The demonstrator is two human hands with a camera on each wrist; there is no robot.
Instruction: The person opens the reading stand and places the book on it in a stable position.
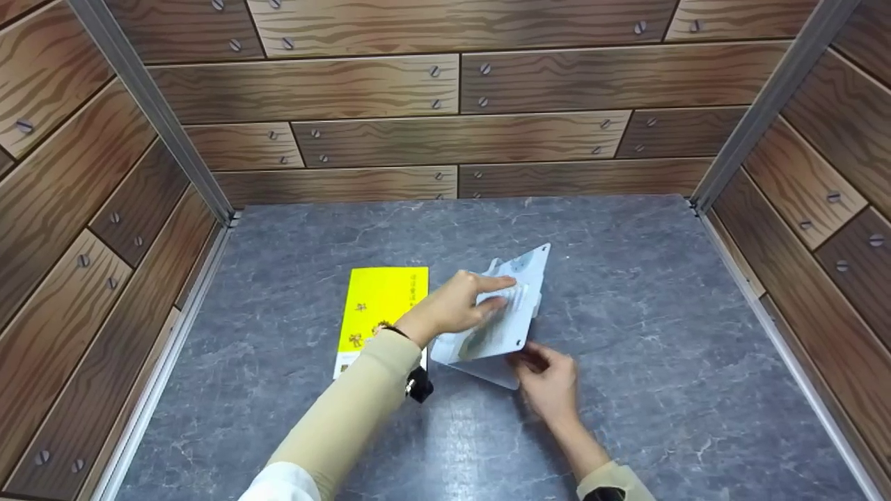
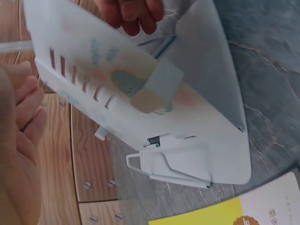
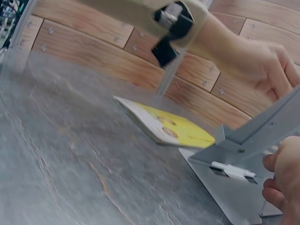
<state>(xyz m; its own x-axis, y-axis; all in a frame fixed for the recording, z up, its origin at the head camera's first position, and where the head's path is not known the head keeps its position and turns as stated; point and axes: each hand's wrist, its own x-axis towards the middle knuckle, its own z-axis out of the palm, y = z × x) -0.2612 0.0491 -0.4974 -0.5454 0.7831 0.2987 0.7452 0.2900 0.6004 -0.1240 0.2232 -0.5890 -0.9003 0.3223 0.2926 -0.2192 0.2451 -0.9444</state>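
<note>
A pale folding metal book stand [image 1: 505, 313] stands half unfolded in the middle of the table, its printed panel tilted over a flat base plate [image 3: 225, 192]. My left hand [image 1: 466, 299] is at the panel, index finger straight across its face. In the left wrist view, wire page holders [image 2: 168, 168] stick out along the panel's lower edge. Low at the stand's near right corner, my right hand [image 1: 550, 379] reaches between panel and base with curled fingers [image 2: 136, 16], close to a thin support rod [image 2: 164, 46]. The panel partly hides what they grip.
A yellow and white booklet [image 1: 383, 292] lies flat left of the stand, partly under my left forearm. Wood-patterned walls [image 1: 376, 83] enclose the grey marbled table [image 1: 661, 313] at the back and both sides.
</note>
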